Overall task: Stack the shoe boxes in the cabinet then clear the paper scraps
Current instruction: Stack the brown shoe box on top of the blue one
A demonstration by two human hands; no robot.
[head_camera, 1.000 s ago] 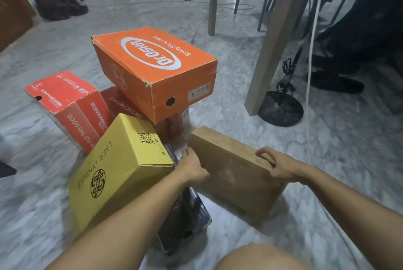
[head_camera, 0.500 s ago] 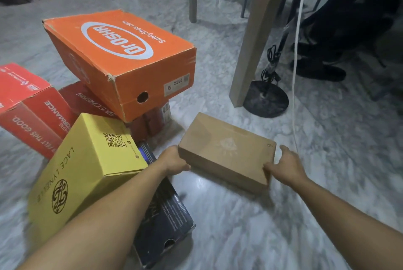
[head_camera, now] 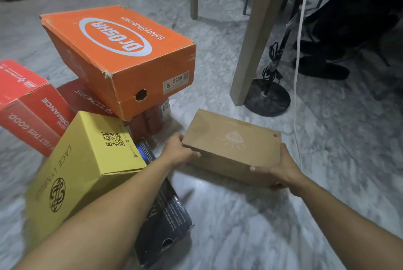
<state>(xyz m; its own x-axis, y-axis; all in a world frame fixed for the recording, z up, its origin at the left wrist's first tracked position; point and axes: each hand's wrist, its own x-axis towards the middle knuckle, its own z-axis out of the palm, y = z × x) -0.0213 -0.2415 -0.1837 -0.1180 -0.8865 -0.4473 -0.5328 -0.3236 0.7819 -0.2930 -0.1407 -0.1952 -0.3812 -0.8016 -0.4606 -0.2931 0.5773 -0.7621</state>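
Observation:
A plain brown shoe box [head_camera: 232, 143] is held between my two hands just above the marble floor. My left hand [head_camera: 177, 153] grips its left end and my right hand [head_camera: 281, 171] grips its near right corner, fingers under the front edge. To the left lies a pile of shoe boxes: an orange box [head_camera: 113, 55] on top of a dark red Skechers box [head_camera: 87, 99], a red box [head_camera: 28, 103] at the far left, a yellow box [head_camera: 85, 160] leaning on a black box [head_camera: 165, 219]. No cabinet or paper scraps are in view.
A beige table leg [head_camera: 255, 36] stands just beyond the brown box, with a black round stand base [head_camera: 268, 97] and a white cord [head_camera: 297, 73] beside it. Chair legs, cables and dark shoes lie farther back on the marble floor [head_camera: 239, 226].
The brown box was turned from standing on edge to lying flat, and both hands now grip its ends and lift it slightly. The view has tilted down.

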